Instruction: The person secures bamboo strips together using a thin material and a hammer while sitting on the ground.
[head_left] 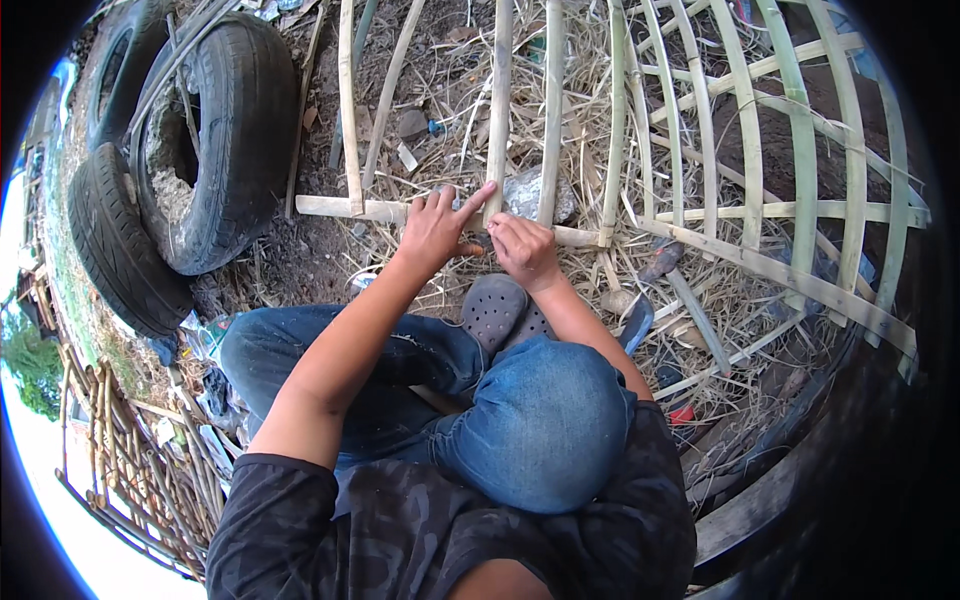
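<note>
A frame of split bamboo slats [750, 150] lies on straw-covered ground in front of me. My left hand [432, 228] rests on the crossing of an upright bamboo slat [498, 110] and a horizontal bamboo slat [340, 207], fingers spread, index finger stretched along the upright. My right hand [522, 248] is closed just beside it at the same crossing, pinching something small that I cannot make out. I squat in blue jeans, a grey perforated clog [495, 310] under my hands.
Three worn black tyres [215, 140] stand stacked at the left. A hammer-like tool [662, 262] and a grey stone [530, 195] lie in the straw near the frame. More bamboo lattice [140, 470] lies at the lower left.
</note>
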